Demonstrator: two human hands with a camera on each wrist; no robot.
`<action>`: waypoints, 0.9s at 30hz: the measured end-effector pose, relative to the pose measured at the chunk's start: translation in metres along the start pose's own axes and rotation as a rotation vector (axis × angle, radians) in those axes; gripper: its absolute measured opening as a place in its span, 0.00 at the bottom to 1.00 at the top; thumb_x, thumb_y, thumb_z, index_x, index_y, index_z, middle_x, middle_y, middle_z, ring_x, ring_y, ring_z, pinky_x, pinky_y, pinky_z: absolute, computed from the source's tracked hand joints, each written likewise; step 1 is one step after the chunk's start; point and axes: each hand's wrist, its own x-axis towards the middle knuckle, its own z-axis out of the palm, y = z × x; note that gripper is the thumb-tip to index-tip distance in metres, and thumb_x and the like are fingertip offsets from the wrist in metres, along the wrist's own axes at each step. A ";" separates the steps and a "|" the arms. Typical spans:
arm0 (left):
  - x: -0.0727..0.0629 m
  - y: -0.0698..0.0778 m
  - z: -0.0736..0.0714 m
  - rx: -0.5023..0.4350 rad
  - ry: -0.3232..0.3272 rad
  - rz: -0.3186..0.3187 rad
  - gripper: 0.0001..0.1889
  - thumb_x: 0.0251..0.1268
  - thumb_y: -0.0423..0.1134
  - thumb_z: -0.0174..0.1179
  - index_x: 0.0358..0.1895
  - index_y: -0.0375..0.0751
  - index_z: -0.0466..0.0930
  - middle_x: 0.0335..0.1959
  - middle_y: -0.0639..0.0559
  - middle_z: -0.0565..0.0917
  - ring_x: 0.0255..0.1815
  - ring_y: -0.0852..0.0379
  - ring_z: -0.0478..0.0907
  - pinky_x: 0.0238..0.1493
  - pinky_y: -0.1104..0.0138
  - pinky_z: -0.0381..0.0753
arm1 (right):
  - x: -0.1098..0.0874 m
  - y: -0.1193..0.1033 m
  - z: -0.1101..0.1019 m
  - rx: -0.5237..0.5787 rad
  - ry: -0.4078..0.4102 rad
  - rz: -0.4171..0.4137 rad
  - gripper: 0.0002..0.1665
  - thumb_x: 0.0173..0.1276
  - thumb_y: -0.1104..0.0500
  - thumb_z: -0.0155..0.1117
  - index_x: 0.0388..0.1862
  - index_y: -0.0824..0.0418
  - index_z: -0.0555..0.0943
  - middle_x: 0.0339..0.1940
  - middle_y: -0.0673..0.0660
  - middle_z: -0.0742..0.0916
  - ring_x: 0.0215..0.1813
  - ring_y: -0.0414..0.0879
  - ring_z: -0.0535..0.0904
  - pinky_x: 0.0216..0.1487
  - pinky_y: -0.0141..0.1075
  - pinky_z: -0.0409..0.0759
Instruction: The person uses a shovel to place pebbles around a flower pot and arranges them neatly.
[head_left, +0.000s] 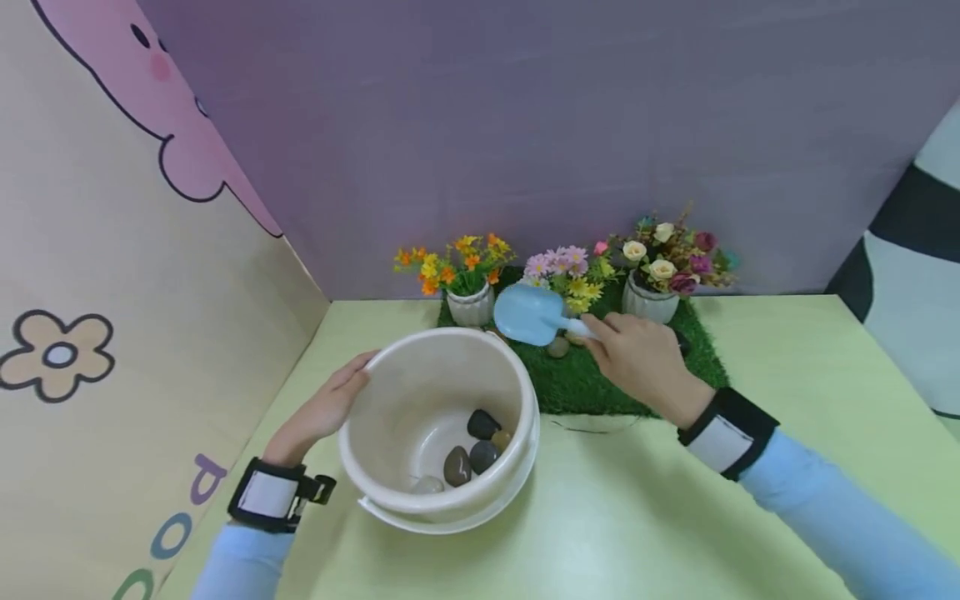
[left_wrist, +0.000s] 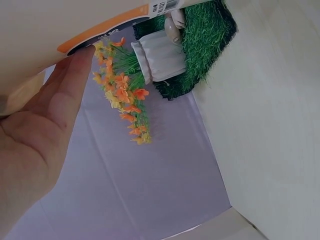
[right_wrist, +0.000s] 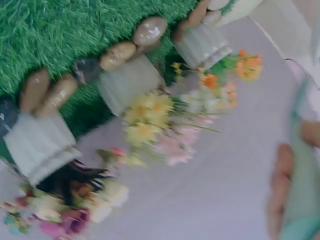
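Observation:
A light blue toy shovel (head_left: pixel 529 315) with a pale handle is gripped by my right hand (head_left: pixel 637 354) above the grass mat. The scoop hangs just beyond the bucket's right rim; I cannot make out anything in it. My left hand (head_left: pixel 330 408) rests against the left side of a white bucket (head_left: pixel 431 367), its fingers lying straight along the outer wall in the left wrist view. Several smooth stones (head_left: pixel 483 456), dark, brown and whitish, lie at the bottom of the bucket. In the right wrist view the shovel's handle (right_wrist: pixel 302 175) is blurred between the fingers.
Behind the bucket, a green grass mat (head_left: pixel 592 383) carries three flower pots, among them orange flowers (head_left: pixel 468 262) and roses (head_left: pixel 663 258). Several stones (right_wrist: pixel 117 55) line the pots' front. A purple backdrop (head_left: pixel 525 125) stands behind; a printed wall (head_left: pixel 150 275) borders the left.

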 end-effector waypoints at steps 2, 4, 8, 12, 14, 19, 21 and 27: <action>-0.001 0.000 0.000 0.001 -0.004 -0.008 0.22 0.74 0.35 0.29 0.66 0.26 0.52 0.50 0.21 0.70 0.41 0.34 0.78 0.32 0.60 0.85 | -0.001 -0.011 -0.007 -0.025 0.191 -0.106 0.20 0.71 0.51 0.48 0.47 0.62 0.82 0.21 0.57 0.81 0.16 0.46 0.72 0.12 0.35 0.68; -0.001 0.000 0.000 0.007 -0.005 -0.014 0.22 0.74 0.35 0.29 0.66 0.26 0.52 0.50 0.22 0.70 0.41 0.34 0.78 0.32 0.60 0.85 | 0.004 -0.021 -0.015 -0.043 0.310 -0.230 0.22 0.74 0.51 0.43 0.46 0.62 0.81 0.25 0.57 0.83 0.21 0.47 0.77 0.18 0.36 0.74; 0.001 0.001 0.000 0.010 -0.002 -0.018 0.23 0.74 0.36 0.29 0.66 0.27 0.52 0.50 0.22 0.70 0.39 0.36 0.79 0.30 0.60 0.85 | 0.022 -0.040 -0.028 -0.165 0.315 -0.546 0.17 0.73 0.58 0.44 0.45 0.59 0.82 0.29 0.54 0.83 0.29 0.45 0.78 0.28 0.33 0.76; 0.001 0.000 0.001 0.004 -0.002 -0.028 0.23 0.74 0.36 0.29 0.67 0.28 0.52 0.51 0.22 0.70 0.40 0.35 0.79 0.31 0.60 0.85 | 0.042 -0.062 -0.035 -0.304 0.131 -0.807 0.13 0.65 0.56 0.56 0.46 0.54 0.82 0.33 0.50 0.83 0.36 0.42 0.77 0.37 0.31 0.73; 0.000 0.000 0.000 0.006 0.000 -0.030 0.23 0.74 0.36 0.29 0.67 0.28 0.52 0.52 0.22 0.70 0.41 0.35 0.78 0.32 0.60 0.85 | 0.053 -0.075 -0.036 -0.343 0.055 -0.864 0.12 0.62 0.53 0.60 0.43 0.53 0.82 0.33 0.48 0.84 0.36 0.41 0.77 0.38 0.31 0.73; -0.003 -0.001 0.001 -0.001 0.002 -0.024 0.22 0.74 0.35 0.29 0.66 0.27 0.52 0.51 0.21 0.69 0.43 0.33 0.78 0.33 0.60 0.85 | 0.074 -0.106 -0.027 -0.412 -0.073 -0.887 0.09 0.67 0.56 0.55 0.29 0.51 0.82 0.26 0.47 0.83 0.28 0.41 0.74 0.35 0.31 0.71; -0.003 -0.001 0.001 -0.004 0.001 -0.015 0.22 0.74 0.35 0.29 0.66 0.26 0.52 0.51 0.21 0.69 0.43 0.33 0.78 0.34 0.59 0.85 | 0.080 -0.113 -0.020 -0.428 -0.115 -0.871 0.13 0.67 0.57 0.54 0.23 0.49 0.80 0.25 0.47 0.83 0.26 0.41 0.72 0.32 0.31 0.66; -0.002 -0.001 0.002 -0.009 0.009 -0.010 0.22 0.74 0.35 0.29 0.66 0.26 0.53 0.51 0.22 0.70 0.44 0.32 0.77 0.35 0.58 0.85 | 0.084 -0.125 0.008 -0.464 -0.264 -0.813 0.19 0.63 0.57 0.58 0.12 0.46 0.72 0.22 0.45 0.82 0.24 0.40 0.71 0.27 0.32 0.55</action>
